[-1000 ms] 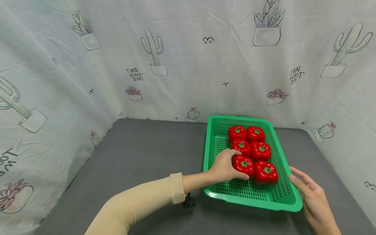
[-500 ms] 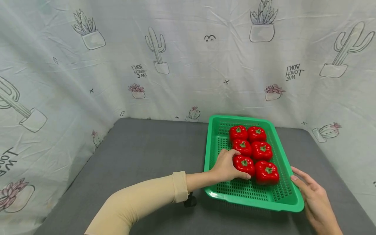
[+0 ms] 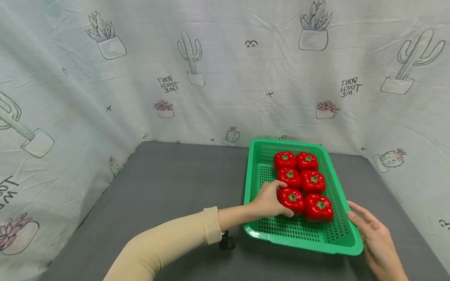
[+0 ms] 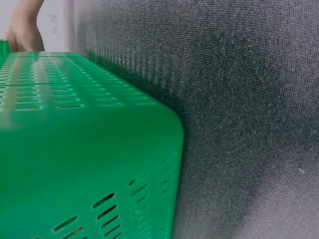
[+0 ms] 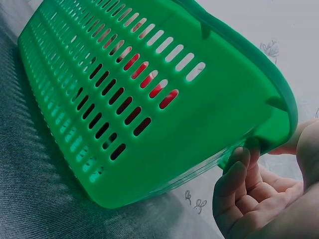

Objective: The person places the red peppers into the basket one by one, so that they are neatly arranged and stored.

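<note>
A green plastic basket with slotted walls stands at the right of the grey table and holds several red bell peppers in two columns. My left hand reaches over the basket's left rim. Its thumb and fingers curl round the left side of the nearest left bell pepper, which rests in the basket. The bell pepper beside it is untouched. At the basket's right rim my right hand grips the edge, thumb on top. In the right wrist view its curled fingers lie under the rim.
A white curtain printed with cactus drawings hangs behind and at both sides of the grey table. A small black object shows below the left cuff. The basket's outer wall fills much of the left wrist view.
My left thumb has slid slightly left along the front of the bell pepper. The right hand keeps its grip on the basket rim, and the peppers stay in their places.
</note>
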`<state>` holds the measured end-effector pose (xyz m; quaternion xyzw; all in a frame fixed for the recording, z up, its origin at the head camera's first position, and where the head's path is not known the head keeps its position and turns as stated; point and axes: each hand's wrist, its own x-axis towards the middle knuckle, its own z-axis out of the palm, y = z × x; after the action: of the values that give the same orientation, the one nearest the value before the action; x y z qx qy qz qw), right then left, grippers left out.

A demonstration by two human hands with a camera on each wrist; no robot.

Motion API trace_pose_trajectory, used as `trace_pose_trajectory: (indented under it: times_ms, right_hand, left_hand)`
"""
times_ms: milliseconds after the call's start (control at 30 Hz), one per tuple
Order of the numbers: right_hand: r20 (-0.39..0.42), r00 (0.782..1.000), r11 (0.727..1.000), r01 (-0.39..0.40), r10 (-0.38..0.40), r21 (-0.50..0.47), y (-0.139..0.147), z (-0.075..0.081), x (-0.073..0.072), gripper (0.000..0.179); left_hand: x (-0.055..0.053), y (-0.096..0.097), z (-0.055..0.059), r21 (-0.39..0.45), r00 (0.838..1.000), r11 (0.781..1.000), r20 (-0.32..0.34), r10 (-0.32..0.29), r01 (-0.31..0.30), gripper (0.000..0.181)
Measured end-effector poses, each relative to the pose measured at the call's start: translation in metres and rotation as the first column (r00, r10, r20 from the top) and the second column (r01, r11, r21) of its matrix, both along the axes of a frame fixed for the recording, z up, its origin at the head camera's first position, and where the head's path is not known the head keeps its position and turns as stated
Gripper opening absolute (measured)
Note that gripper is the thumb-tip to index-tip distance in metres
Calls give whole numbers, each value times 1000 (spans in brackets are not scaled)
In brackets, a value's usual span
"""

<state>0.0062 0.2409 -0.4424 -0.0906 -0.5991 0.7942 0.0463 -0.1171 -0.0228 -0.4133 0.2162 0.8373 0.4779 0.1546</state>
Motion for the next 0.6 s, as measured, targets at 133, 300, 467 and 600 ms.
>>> trace_pose_trajectory:
  times_ms: [133,300,467,600]
  right_hand:
    - [-5,1000,1000,-9,9,-6,-1,1,0,32]
    - [1,1000,1000,-5,5,8,-1,0,-1,33]
    - [18,1000,999,12,-13,46,0,-3,-1,36]
    - [17,1000,999,10,-11,36,1,-3,0,34]
  left_hand:
    - [0,0,1,-19,1000,1000,-17,13,-13,73]
    - [1,1,0,-30,999,999,-30,21,-22,78]
    - [2,0,2,-34,998,999,-60,3,-5,79]
    - [3,-6,9,-50,998,998,-64,-27,24,80]
